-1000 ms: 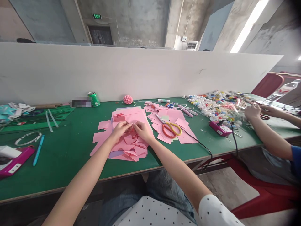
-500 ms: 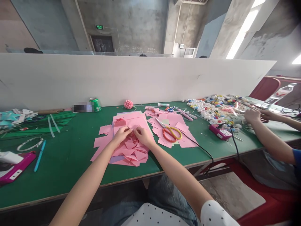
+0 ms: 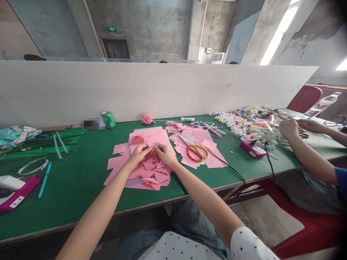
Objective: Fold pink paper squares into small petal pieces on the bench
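Pink folded paper pieces (image 3: 154, 177), loosely heaped: beneath your left hand (image 3: 141, 153) and right hand (image 3: 166, 155). Both hands: fingertips pinched narrow on a small pink paper slip (image 3: 153, 154), mostly hidden. Metal scissors with red and yellow handles (image 3: 188, 145): right of your right hand. Ruffled pink paper ball (image 3: 147, 119): beyond both, on the green counter (image 3: 86, 173).
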`<move>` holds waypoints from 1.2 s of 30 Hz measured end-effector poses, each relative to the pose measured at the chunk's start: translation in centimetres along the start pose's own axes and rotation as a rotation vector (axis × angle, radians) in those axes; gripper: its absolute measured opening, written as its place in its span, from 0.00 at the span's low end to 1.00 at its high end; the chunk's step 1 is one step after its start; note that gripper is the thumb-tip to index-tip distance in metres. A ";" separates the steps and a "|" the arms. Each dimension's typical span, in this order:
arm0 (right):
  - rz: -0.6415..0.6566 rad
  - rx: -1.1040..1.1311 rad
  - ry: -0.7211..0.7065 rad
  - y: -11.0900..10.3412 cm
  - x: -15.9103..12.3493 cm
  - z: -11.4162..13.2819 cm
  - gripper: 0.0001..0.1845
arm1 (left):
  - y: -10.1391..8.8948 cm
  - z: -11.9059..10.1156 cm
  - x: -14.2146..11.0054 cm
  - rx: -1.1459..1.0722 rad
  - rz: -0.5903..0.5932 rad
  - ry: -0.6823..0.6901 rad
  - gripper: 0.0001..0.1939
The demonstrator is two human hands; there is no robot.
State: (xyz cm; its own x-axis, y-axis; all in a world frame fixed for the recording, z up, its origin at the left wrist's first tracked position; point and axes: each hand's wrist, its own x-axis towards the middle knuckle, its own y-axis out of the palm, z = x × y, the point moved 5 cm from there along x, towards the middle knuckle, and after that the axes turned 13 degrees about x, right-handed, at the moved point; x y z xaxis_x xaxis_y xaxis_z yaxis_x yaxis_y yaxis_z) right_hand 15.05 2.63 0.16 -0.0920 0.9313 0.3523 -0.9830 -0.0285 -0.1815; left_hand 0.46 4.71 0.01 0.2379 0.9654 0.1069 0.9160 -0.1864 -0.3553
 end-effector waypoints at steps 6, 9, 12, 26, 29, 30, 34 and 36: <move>0.011 -0.037 0.016 0.2 -0.1 0.2 0.19 | -0.2 0.3 0.0 -0.041 -0.028 -0.015 0.21; 0.012 -0.052 0.042 0.2 -0.3 0.4 0.19 | -0.2 0.3 0.0 -0.061 -0.031 -0.015 0.20; 0.011 -0.058 0.046 0.2 -0.3 0.6 0.18 | -0.2 0.1 -0.1 -0.078 -0.032 -0.015 0.19; 0.027 -0.062 0.038 0.3 -0.1 -0.1 0.18 | -0.3 -0.2 -0.2 -0.098 -0.047 -0.006 0.16; 0.035 -0.078 0.051 0.3 -0.1 0.0 0.19 | -0.3 -0.2 -0.1 -0.102 -0.052 0.012 0.16; 0.042 -0.076 0.055 0.4 -0.1 0.0 0.18 | -0.3 -0.2 -0.1 -0.102 -0.050 0.015 0.15; 0.062 -0.054 0.062 0.5 -0.2 0.1 0.18 | -0.3 -0.2 -0.1 -0.102 -0.041 0.022 0.15; 0.061 -0.054 0.061 0.4 -0.2 0.2 0.18 | -0.3 -0.2 -0.2 -0.099 -0.043 0.022 0.15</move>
State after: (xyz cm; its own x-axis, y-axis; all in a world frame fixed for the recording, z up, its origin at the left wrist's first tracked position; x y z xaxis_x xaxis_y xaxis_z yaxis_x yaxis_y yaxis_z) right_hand 14.60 2.36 0.16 -0.1400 0.9490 0.2826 -0.9658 -0.0679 -0.2504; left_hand 0.25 4.56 0.28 0.2040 0.9688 0.1405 0.9526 -0.1633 -0.2566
